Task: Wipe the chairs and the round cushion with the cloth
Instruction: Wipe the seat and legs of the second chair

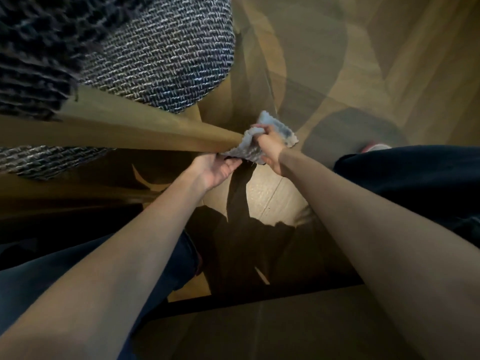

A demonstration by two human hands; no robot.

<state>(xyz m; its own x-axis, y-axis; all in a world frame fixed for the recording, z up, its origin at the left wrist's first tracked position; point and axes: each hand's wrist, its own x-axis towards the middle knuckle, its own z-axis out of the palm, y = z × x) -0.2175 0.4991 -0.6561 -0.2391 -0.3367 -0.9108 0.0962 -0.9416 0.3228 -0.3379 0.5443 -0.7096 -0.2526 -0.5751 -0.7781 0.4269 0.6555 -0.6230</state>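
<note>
Risk, slipping: the cloth [270, 136] was bunched over only the right end of the wooden chair rail [155, 131], so a pull to the right would probably draw it off the tip and leave the wood unwiped.
Risk, dropping: one loose corner stood out on the far side, beyond the hand. If the grip eased, the cloth could fall to the floor [389, 74] and pick up grit.
Risk, snagging: the cloth's wavy hem might catch on the rail's end, judging by how tightly it was crumpled there.
Cloth, look: pale grey-blue, soft and textured, with a scalloped edge; heavily creased and somewhat blurred.
Cloth, place: at the rail's right end, right of the woven cushion [166, 55] and between the two hands.
Right hand [268, 149]: fingers curled into the cloth, gripping it against the rail.
Left hand [215, 170]: palm turned up and touching the cloth's near edge; whether its fingers pinched it cannot be told.
Elsewhere: a dark knitted throw [33, 48] lay at the far left.
</note>
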